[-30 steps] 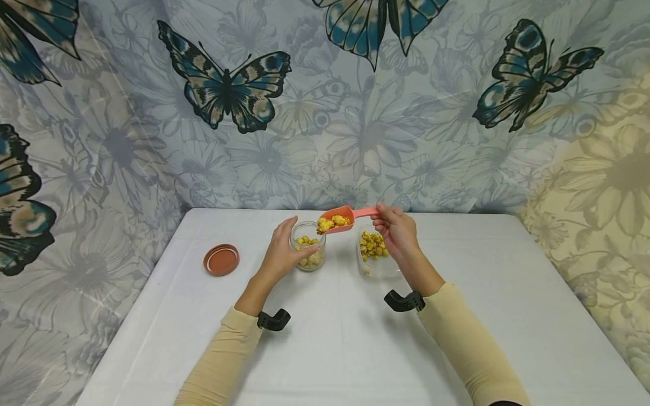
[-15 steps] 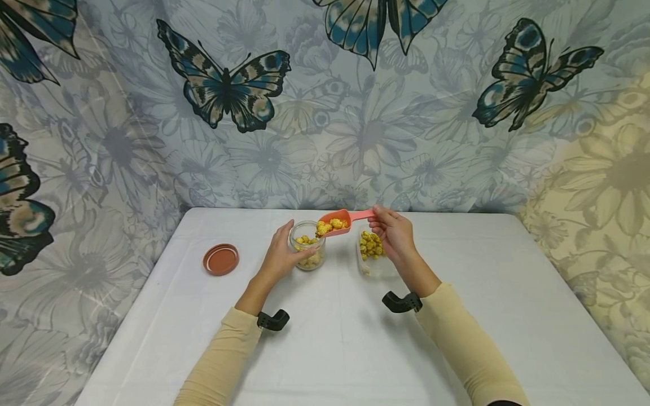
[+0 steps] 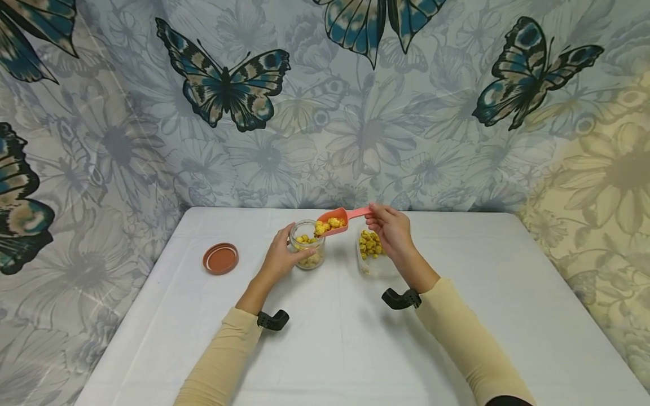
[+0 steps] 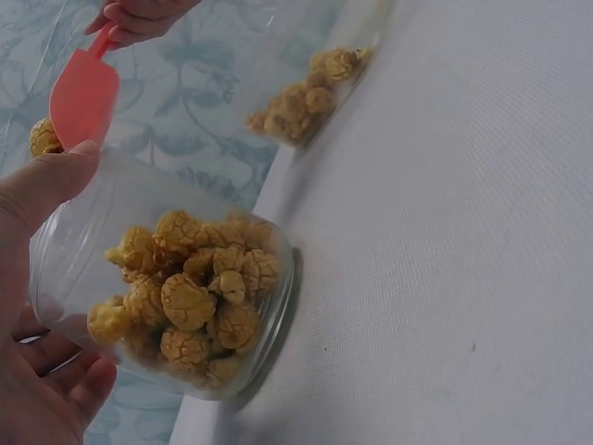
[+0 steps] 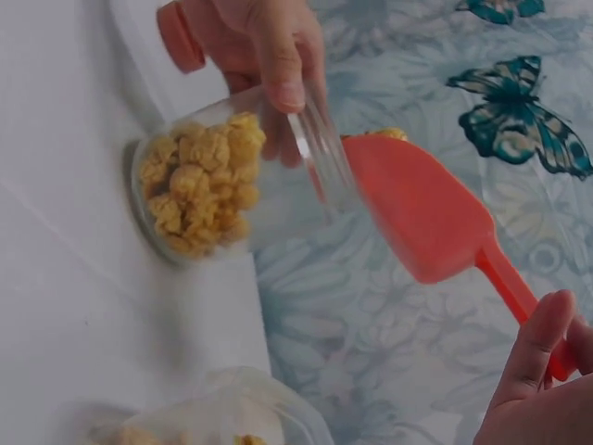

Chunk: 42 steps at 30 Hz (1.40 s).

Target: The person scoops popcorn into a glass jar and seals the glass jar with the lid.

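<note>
My left hand (image 3: 282, 256) grips a clear glass jar (image 4: 199, 287) round its upper part, thumb on the near side. The jar stands upright on the table, partly filled with yellow caramel popcorn (image 5: 199, 185). By its handle, my right hand (image 3: 395, 232) pinches a coral-red scoop (image 5: 422, 209) loaded with popcorn (image 3: 329, 225). The scoop's front lip is right at the jar's rim, tilted slightly down toward the mouth. Below my right hand is a clear plastic container (image 3: 361, 264) with more popcorn, partly hidden behind that hand.
A round brown lid (image 3: 220, 259) lies on the white-covered table (image 3: 325, 349) to the left of the jar. Behind the table's far edge hangs a butterfly-patterned backdrop (image 3: 325, 152). Each wrist wears a black camera mount (image 3: 273, 320).
My right hand has shifted slightly left with the loaded scoop, bringing its lip over the jar's rim. My left fingers have closed in around the jar.
</note>
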Tool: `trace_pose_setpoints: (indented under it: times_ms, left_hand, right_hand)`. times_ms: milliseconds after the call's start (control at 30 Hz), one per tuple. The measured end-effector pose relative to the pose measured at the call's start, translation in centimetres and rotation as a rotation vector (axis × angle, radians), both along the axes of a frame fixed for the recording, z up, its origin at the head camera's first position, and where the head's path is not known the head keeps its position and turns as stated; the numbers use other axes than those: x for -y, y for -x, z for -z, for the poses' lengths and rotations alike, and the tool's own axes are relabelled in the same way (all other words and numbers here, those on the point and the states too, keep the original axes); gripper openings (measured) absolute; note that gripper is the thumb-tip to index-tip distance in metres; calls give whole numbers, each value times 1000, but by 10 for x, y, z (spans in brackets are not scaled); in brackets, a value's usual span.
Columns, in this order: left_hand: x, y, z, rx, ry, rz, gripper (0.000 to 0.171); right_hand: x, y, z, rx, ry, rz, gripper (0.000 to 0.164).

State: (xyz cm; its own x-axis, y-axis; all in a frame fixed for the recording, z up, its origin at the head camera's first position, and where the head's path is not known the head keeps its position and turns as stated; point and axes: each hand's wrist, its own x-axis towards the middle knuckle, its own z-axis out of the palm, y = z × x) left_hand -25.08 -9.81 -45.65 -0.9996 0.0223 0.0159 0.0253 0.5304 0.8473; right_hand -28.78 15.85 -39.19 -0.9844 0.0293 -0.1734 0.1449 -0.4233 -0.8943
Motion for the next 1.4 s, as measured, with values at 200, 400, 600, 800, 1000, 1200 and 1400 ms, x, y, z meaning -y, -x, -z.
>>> trace_pose_setpoints:
  times_ms: [200,400,600,800,1000,1200,1400]
  left_hand:
    - [1,-1,2,7,-34,-5,92]
    - [1,-2,2,4,-42,7,91]
    - [2,-1,1,22,-32,-1,92]
    - [2,0,2,10,-19,12,92]
    - [2,-1,3,15,-14,2,92]
    - [1,0,3,15,-2,0,92]
    - [2,2,3,6,1,2,92]
  right_hand:
    - [10,3,-11,-87,-80,-28,23]
    - [14,5,-22,-131,-69,-15,13]
    - [18,8,-26,-180,-70,-41,14]
    - [21,8,-26,-201,-78,-51,16]
    - [20,9,-26,-205,-100,-45,23]
    - [16,9,-24,-174,-123,-24,19]
    - [13,9,-23,-151,-120,-12,12]
